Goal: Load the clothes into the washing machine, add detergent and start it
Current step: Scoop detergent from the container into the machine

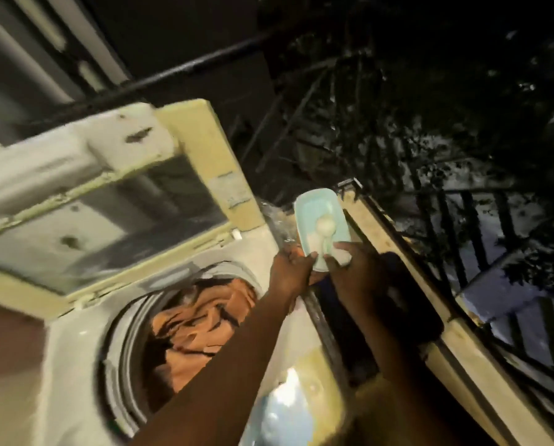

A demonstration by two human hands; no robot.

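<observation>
A top-loading washing machine (76, 365) stands with its lid (114, 188) raised; orange clothes (201, 329) fill the drum. Beyond the machine's far right corner, my left hand (290, 272) grips the near edge of a pale blue detergent container (304, 210) holding white powder. My right hand (356, 268) pinches the handle of a white scoop (324, 228) lying in the powder. The picture is blurred by motion.
A cream ledge with a dark metal railing (430, 284) runs along the right, with foliage and darkness beyond. Crumpled clear plastic (277, 220) lies behind the container. The machine's shiny control panel (288, 410) is at the near edge. A dark rail (188, 69) crosses above.
</observation>
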